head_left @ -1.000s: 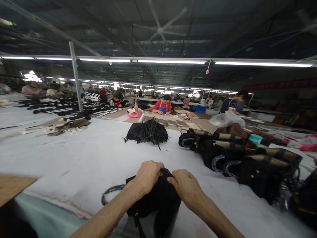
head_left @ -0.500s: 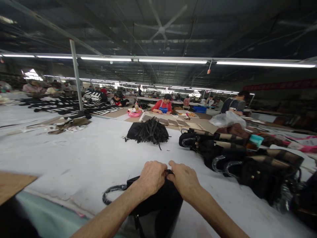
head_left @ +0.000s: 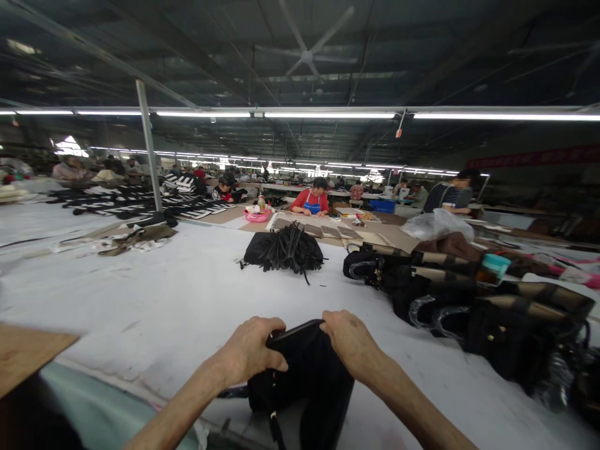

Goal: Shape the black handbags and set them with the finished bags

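Note:
A black handbag (head_left: 307,375) stands upright on the white table (head_left: 154,300) right in front of me. My left hand (head_left: 250,349) grips the bag's top edge on the left side, fingers curled over it. On the right side of that top edge my right hand (head_left: 349,340) is closed over the rim. The bag's mouth is stretched between the two hands. A strap end (head_left: 232,392) pokes out beside the bag at its lower left.
A row of finished black bags (head_left: 459,300) lies along the right. A heap of black straps (head_left: 285,250) sits further back at centre. A brown board (head_left: 28,353) is at the left edge. Other people work at distant tables (head_left: 312,201).
My left hand has slid left along the bag's top edge, away from my right hand, and the bag's top has spread wider. The looped strap at the left is now mostly hidden.

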Available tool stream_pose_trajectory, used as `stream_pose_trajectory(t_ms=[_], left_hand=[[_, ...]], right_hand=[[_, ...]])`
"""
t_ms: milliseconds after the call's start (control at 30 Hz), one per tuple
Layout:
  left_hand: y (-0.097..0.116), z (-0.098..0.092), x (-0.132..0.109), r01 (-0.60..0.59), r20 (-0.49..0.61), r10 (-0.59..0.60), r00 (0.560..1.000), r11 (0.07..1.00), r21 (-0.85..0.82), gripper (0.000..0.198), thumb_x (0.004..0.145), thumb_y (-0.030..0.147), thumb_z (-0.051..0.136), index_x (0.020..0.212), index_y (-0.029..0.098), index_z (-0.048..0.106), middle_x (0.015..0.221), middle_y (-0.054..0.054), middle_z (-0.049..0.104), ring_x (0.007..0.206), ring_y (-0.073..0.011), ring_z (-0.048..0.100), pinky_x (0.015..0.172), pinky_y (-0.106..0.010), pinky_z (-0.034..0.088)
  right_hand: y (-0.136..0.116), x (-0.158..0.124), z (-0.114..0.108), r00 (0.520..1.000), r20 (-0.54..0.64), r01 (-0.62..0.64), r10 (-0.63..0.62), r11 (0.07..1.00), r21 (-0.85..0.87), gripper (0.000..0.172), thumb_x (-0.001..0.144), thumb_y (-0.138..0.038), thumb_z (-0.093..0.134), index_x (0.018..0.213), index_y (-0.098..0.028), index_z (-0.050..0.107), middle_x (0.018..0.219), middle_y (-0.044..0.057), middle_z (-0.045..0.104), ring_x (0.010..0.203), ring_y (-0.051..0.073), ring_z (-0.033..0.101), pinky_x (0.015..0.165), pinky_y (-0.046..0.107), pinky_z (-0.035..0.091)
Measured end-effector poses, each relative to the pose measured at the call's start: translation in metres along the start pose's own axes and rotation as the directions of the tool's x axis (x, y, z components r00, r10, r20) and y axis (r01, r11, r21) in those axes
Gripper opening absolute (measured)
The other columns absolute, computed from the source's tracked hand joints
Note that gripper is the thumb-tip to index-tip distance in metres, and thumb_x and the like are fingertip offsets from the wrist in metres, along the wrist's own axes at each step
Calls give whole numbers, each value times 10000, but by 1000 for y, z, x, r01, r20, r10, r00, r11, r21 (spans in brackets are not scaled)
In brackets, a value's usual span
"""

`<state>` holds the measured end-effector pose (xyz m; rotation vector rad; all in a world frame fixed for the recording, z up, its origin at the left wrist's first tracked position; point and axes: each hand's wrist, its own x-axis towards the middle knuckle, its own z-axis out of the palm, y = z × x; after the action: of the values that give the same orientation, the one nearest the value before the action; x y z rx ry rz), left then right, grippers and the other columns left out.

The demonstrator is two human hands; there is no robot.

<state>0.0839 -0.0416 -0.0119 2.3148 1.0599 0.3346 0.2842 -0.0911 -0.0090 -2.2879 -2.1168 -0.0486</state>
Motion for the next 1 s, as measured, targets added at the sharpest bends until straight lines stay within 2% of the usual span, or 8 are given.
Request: stream_pose_trajectory(t_ms=[67,167,233,333,533,733,867,1000], left_hand=[[-16,6,-5,41,58,-30,998,976,-216,286,562,264,622,833,176,595,691,30,578,640,-151,523,515,-203,353],[-33,17,-5,80,105,-31,994,863,-499,262,566,223,614,812,142,577,637,42,542,573,-113,484,475,-182,335],[-39,21,-3,84,122,-9,993,773,-628,274,562,215,631,817,131,572,619,45,534,558,-101,477,482,-177,344],[-43,22,1,86,147,33,989,678,-730,316,543,203,667,836,127,576,610,41,553,562,-106,499,509,-184,367],[-44,19,7,59,85,10,996,639,-767,198,572,191,637,744,101,603,579,22,563,553,-108,500,503,-186,368],[-44,20,4,11,56,55,997,607,-795,207,602,235,644,763,108,617,603,20,561,566,-112,495,525,-189,367],[-42,17,0,-105,-21,133,991,667,-738,242,714,349,570,750,114,617,616,23,532,603,-108,465,538,-181,343],[-44,16,-2,-177,-93,153,984,759,-626,322,784,407,474,846,131,626,727,6,576,696,-131,484,619,-197,364]], right_hand=[[0,0,1,1000,2,-8,8,1000,-3,207,850,-249,391,781,-176,572,762,79,629,707,200,601,548,258,324],[0,-1,0,1000,18,25,-24,999,-22,154,817,-271,460,770,-170,568,769,75,622,741,215,600,555,254,327],[1,-1,-1,999,19,47,-46,998,-46,169,818,-280,460,758,-167,570,765,76,620,753,221,597,561,254,328],[5,1,-4,998,22,64,-63,996,-59,201,828,-280,437,744,-166,580,758,79,621,732,208,589,572,254,327],[19,7,-6,978,-23,207,-205,974,89,252,832,-256,409,635,-174,544,676,18,595,649,125,526,586,211,319],[19,9,-5,978,-33,207,-205,965,160,254,810,-259,421,579,-172,479,610,4,551,588,110,475,555,204,297],[18,8,-6,980,-37,199,-196,963,179,263,804,-260,415,556,-173,435,584,1,527,563,107,452,537,205,283],[20,9,-3,975,-67,220,-211,956,193,261,798,-259,418,552,-173,417,583,-3,526,576,107,461,563,207,289]])
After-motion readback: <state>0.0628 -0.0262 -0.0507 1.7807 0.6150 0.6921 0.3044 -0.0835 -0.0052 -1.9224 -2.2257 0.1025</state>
